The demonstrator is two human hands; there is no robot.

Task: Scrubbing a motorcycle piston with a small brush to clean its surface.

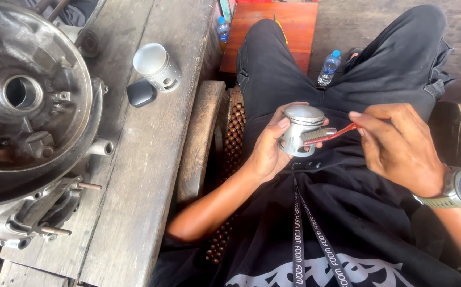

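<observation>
My left hand [269, 146] grips a grey metal piston [299, 127] over my lap, crown up. My right hand [398, 146] holds a red-handled brush [326, 134] whose bristle head lies against the piston's side. A grey watch [456, 188] sits on my right wrist. I am seated in black trousers and a black shirt.
A wooden bench [151, 159] stands at my left with a large engine crankcase [28, 117], a second piston [157, 66] and a small dark block [141, 93] on it. Two water bottles [329, 68] and a red stool [294, 26] stand on the floor ahead. A beaded seat cover [233, 138] lies under me.
</observation>
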